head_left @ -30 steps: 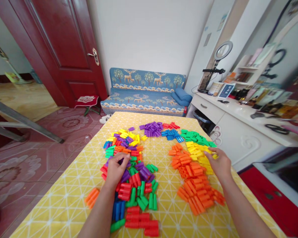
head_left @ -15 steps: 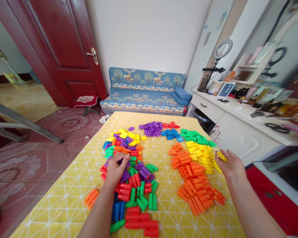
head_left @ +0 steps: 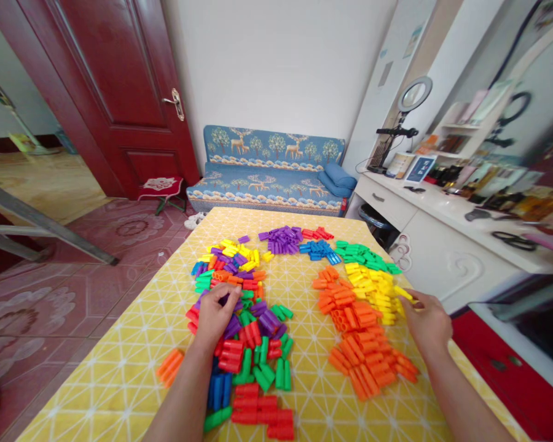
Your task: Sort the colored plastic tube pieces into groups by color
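Note:
A table with a yellow patterned cloth (head_left: 120, 374) carries many short plastic tube pieces. My left hand (head_left: 215, 316) rests, fingers curled, on a mixed-colour pile (head_left: 239, 307) at centre left. My right hand (head_left: 426, 319) sits at the right edge of a yellow pile (head_left: 373, 291) and pinches a yellow piece (head_left: 403, 293) between thumb and fingers. An orange pile (head_left: 359, 344) lies just left of that hand. Sorted groups sit farther back: purple (head_left: 283, 239), red (head_left: 317, 233), blue (head_left: 319, 249) and green (head_left: 363, 255).
Two orange pieces (head_left: 170, 366) lie alone near the table's left edge. A white dresser (head_left: 442, 233) with bottles and a ring light (head_left: 412, 95) stands close on the right. A blue sofa (head_left: 267, 172) and a red door (head_left: 110, 86) are beyond the table.
My right hand drew back from the yellow pile to the right with a yellow piece, then came back in to the pile's right edge. My left hand stayed on the mixed pile.

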`<state>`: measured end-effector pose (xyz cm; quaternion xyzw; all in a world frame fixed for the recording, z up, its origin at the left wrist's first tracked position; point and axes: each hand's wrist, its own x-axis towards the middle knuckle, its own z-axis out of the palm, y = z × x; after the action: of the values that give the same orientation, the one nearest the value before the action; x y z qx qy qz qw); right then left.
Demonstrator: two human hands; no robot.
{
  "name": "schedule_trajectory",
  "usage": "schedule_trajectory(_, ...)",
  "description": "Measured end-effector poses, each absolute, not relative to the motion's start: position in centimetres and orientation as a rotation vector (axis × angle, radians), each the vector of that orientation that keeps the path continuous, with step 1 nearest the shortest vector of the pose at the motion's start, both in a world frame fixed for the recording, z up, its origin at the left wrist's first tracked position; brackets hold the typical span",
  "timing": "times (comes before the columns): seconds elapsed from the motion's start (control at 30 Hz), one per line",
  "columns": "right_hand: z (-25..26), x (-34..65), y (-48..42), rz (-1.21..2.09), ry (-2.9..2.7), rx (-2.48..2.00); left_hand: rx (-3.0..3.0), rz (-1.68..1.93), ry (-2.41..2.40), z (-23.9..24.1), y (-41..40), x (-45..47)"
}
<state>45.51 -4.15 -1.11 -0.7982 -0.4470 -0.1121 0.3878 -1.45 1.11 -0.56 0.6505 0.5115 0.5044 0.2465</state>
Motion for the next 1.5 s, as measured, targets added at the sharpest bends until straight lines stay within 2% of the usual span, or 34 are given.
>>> schedule_trajectory(0.23,-1.8,44.4,-4.6,-0.324,-1.232,-2.199,1.767,1.378,1.392,-0.9,1.1,-1.6)
schedule_trajectory(0.53,0.0,41.2,-5.0,-0.402,-1.271,-1.88,1.769,1.395,1.39,-0.6,1.0,-1.4)
schedule_trajectory(0.7,2.0,31.7,-3.7,0.015,-1.504,-1.386,1.767,1.393,1.406,-0.2,0.8,-1.3)
schedule_trajectory(0.8,1.4,24.8,-2.6,0.321,-1.668,-1.311,1.752,1.394,1.415,0.0,0.7,-1.3)
schedule_trajectory(0.9,-0.7,19.6,-1.6,0.476,-1.724,-1.309,1.733,1.408,1.399,-0.1,0.6,-1.4)
schedule_trajectory(1.07,-3.3,16.1,-1.4,0.598,-1.631,-1.277,1.624,1.431,1.364,-0.4,0.5,-1.4)
schedule_trajectory(1.3,-2.8,17.1,-2.2,0.758,-1.421,-1.196,1.384,1.347,1.333,1.6,-0.1,-1.6)
schedule_trajectory(1.5,-2.9,15.5,-3.4,0.709,-1.224,-1.266,1.841,1.099,1.344,2.8,0.3,-1.9)
